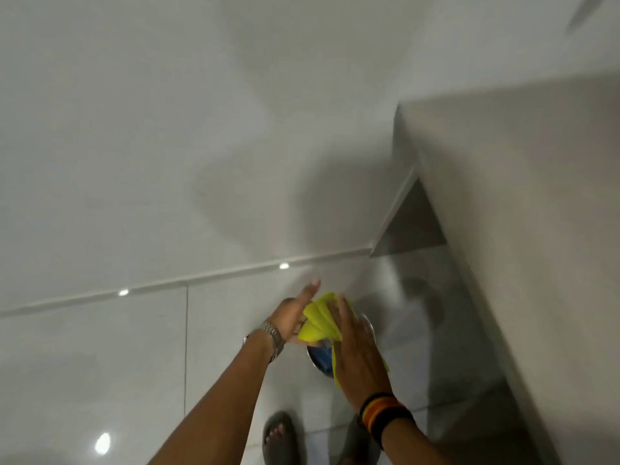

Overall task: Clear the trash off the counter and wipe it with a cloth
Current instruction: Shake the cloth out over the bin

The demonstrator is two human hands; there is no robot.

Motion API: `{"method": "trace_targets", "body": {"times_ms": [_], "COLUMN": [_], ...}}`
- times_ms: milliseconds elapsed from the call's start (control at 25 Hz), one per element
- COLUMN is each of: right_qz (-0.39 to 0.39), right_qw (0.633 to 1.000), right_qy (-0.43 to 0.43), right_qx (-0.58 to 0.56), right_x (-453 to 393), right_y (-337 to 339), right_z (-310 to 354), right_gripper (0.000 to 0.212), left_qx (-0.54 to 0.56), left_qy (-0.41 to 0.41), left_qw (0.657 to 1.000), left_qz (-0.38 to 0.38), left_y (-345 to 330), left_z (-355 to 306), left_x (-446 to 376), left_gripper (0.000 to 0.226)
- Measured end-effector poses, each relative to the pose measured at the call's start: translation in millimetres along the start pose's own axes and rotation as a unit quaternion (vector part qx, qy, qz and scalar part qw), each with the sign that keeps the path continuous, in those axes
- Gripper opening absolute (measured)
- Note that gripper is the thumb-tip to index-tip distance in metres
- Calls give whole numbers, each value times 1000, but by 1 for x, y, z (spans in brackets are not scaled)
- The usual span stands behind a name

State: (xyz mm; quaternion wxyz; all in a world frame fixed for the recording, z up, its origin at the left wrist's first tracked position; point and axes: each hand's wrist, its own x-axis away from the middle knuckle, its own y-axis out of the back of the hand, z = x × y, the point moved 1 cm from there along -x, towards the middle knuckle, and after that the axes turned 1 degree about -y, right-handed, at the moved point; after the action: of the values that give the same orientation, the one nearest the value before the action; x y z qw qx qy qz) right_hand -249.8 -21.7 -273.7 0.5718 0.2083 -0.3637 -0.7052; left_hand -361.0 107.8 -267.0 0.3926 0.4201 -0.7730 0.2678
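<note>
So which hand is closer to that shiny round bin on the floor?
Right. The right hand is directly over the bin, covering part of it; the left hand sits up and left, gripping the cloth.

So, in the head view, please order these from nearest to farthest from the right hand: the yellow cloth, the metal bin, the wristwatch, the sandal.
1. Yellow cloth: touching the right hand, between both hands.
2. Metal bin: just beneath the hand, partly hidden.
3. Wristwatch on the left wrist and sandal on the floor below: too close to call.
</note>
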Motion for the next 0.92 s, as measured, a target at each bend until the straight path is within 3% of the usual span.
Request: {"method": "trace_targets", "body": {"times_ms": [120,200,280,400,480,640,840,920], "right_qz": [-15,-77,-130,-36,-39,-115,-159,-200], "right_qw": [993,962,890,713,663,634,642,628], "right_qy": [-42,-102,-195,-296,-286,-242,-262,-257], "right_qx": [-112,-240,-392,-635,-691,-726,-703,-706], "right_x": [20,38,49,59,68,117,218,268], "right_y": [88,140,179,214,233,268,325,353], "right_z": [74,103,113,112,111,96,40,4], "right_gripper": [90,113,119,101,80,34,31,30], "left_qx": [-57,-71,-41,-18,-14,-51,-112,-129], "left_qy": [-69,-114,-137,-167,-195,-254,-292,-285], "left_qw": [995,990,988,983,978,965,949,948], "left_qz": [31,45,62,75,75,36,48,63], "left_y": [-7,-21,-38,-70,-94,-148,-248,-292], "left_z": [-67,-103,-134,-170,-185,-194,-146,-109], "left_x": [105,167,210,245,258,266,286,297], "left_gripper": [18,8,18,31,19,9,9,13]}}
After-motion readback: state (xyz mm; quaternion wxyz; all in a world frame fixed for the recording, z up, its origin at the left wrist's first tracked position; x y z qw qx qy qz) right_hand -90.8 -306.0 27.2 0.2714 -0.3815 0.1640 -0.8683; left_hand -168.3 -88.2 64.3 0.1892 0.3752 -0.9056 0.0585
